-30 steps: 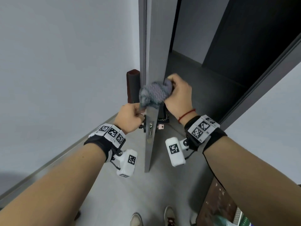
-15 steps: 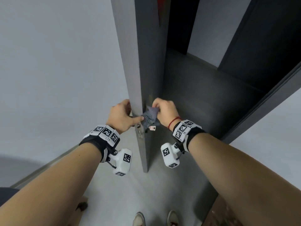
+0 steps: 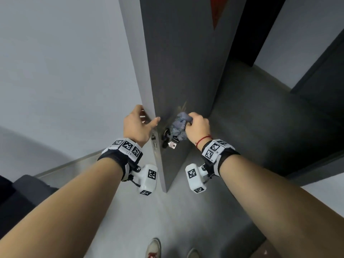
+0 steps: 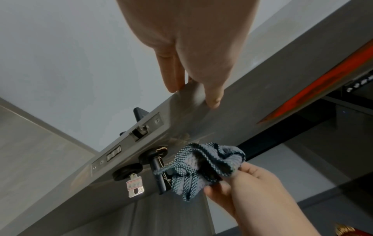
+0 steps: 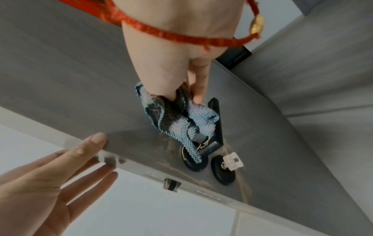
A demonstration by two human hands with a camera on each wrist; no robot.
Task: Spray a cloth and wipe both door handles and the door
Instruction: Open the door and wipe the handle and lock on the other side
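Observation:
A grey door (image 3: 182, 67) stands ajar, edge-on to me. My right hand (image 3: 197, 127) grips a bunched blue-grey cloth (image 3: 179, 125) (image 4: 203, 164) (image 5: 173, 115) against the black lever handle (image 4: 159, 175) (image 5: 217, 121) on the door's right face. My left hand (image 3: 137, 125) is flat and open, its straight fingers (image 4: 173, 76) (image 5: 80, 151) resting on the door's edge above the latch plate (image 4: 129, 143). The other handle (image 4: 139, 112) pokes out on the door's left face. A key (image 4: 134, 186) (image 5: 232, 161) hangs in the lock below the lever.
A pale wall (image 3: 65, 71) runs along the left. Dark floor (image 3: 260, 118) and a dark door frame (image 3: 316, 71) lie to the right. Red paper (image 3: 216, 13) is stuck high on the door. My shoes (image 3: 154, 248) are just below the door's edge.
My left hand has let go near the left handle and now lies flat on the door's edge. The right hand brought the cloth down from the door's edge onto the right handle.

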